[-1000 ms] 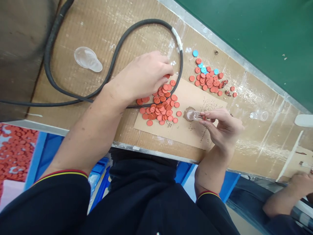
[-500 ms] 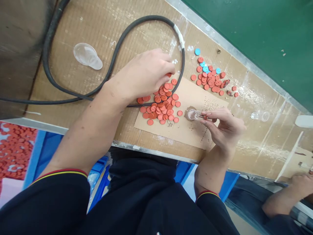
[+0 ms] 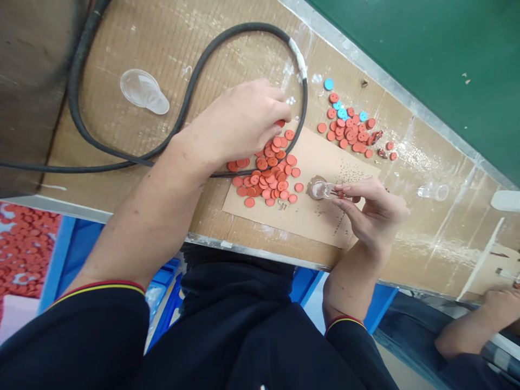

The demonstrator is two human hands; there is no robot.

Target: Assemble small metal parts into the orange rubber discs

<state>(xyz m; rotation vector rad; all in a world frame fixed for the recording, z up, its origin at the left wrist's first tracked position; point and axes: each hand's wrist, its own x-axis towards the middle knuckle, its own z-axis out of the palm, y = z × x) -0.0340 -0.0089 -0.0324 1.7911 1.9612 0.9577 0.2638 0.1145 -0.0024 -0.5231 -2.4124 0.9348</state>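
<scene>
My left hand [image 3: 260, 116] is closed at the upper edge of a pile of red buttons [image 3: 272, 179], its fingertips on one red button [image 3: 280, 124]. The pile lies partly on a brown cardboard sheet [image 3: 264, 214]. My right hand [image 3: 374, 211] pinches metal tweezers [image 3: 338, 194] between thumb and fingers. The tweezers' tips reach the mouth of a small clear cup [image 3: 319, 189] standing on the sheet. Whether the tips hold anything is too small to tell. Tiny specks [image 3: 352, 172] are scattered over the sheet near my right hand.
A black cable [image 3: 190, 92] loops around my left hand. More red and blue buttons [image 3: 353, 130] lie farther back. Clear plastic cups rest at the left [image 3: 144, 92] and right [image 3: 434, 192]. Another person's hand [image 3: 501, 306] shows at the right edge. Red pieces [image 3: 28, 249] fill a bin at lower left.
</scene>
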